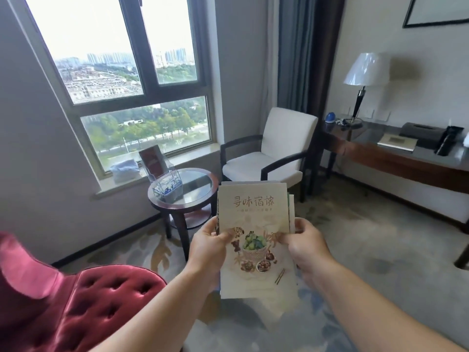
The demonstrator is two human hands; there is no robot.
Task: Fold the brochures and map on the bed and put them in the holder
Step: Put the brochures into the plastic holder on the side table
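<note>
Brochures, folded and stacked, hang in mid-air, the left hand and right hand pinching the side edges with curled fingers. Square the edges flush first, then carry them to the clear holder on the round worktop and slide them in upright.

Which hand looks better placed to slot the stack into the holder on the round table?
Left, probably: the left hand grips the brochures on the side nearer the holder; the right hand would cross over.
</note>
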